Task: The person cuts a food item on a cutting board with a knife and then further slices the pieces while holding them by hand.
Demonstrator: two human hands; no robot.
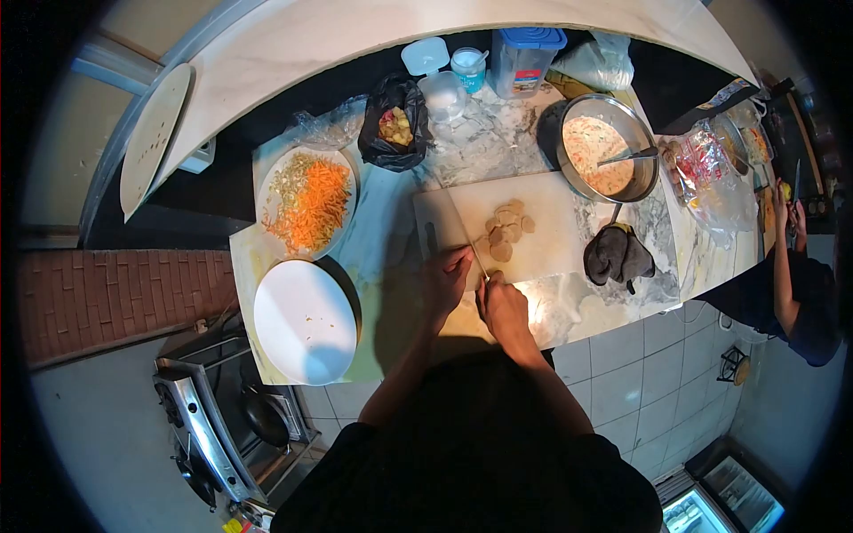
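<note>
Round, pale brown slices (506,229) lie in a loose pile on the white cutting board (551,200). At the board's near edge, my right hand (504,309) is wrapped round the dark handle of a knife (478,259), whose thin blade points away from me. Just left of the blade is my left hand (451,277), its fingers drawn together near the board's lower left corner; whatever they may hold is too small to make out.
Left are a plate of shredded carrot (315,204) and a white plate (305,324). A black bag (395,124) and jars stand behind. Right are a metal bowl of creamy mix (609,147) and a dark cloth (619,256). A co-worker's hands (789,213) show far right.
</note>
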